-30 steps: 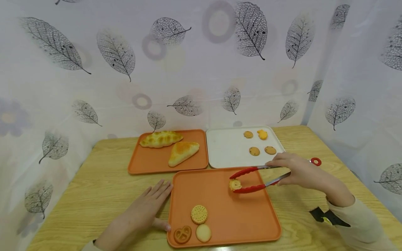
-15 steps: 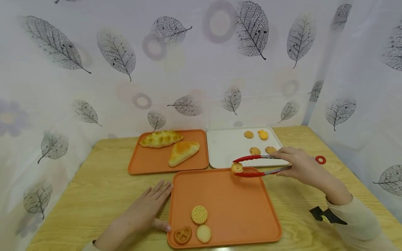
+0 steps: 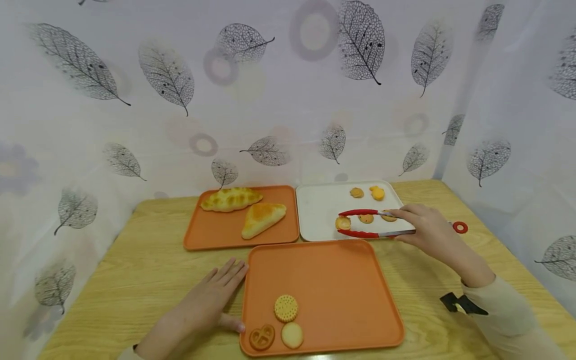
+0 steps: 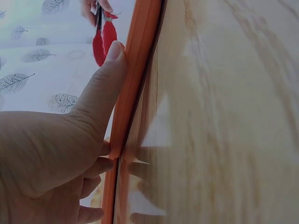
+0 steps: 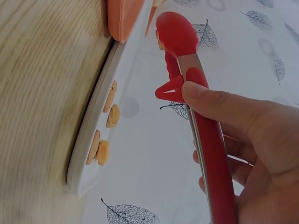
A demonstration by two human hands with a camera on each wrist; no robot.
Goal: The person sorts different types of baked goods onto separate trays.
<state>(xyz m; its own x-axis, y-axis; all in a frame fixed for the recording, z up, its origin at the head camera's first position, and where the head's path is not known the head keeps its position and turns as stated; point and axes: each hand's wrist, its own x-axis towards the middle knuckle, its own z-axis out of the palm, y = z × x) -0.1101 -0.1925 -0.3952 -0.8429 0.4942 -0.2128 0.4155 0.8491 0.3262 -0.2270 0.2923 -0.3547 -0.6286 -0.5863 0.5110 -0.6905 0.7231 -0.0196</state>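
My right hand (image 3: 434, 240) grips metal tongs (image 3: 362, 234) with red tips, also plain in the right wrist view with its thumb along the red handle (image 5: 212, 158). Between the tips is a small round golden cookie (image 3: 343, 223), over the front part of the white tray (image 3: 317, 205). Two chocolate-chip cookies (image 3: 366, 218) are partly covered by the tongs. My left hand (image 3: 204, 302) lies at the left side of the front orange tray (image 3: 333, 300), fingers extended, fingertips and thumb (image 4: 100, 86) at its rim.
A round dotted biscuit (image 3: 286, 308), a plain round one (image 3: 292, 335) and a pretzel (image 3: 262, 337) lie in the front tray's near left corner. A rear orange tray (image 3: 211, 235) bears a long bread (image 3: 231, 199) and a triangular one (image 3: 262, 220). Leaf-patterned cloth (image 3: 279, 100) backs the table.
My right hand has carried the cookie in the tongs away from me, from over the front orange tray to over the white tray. My left hand has stayed put.
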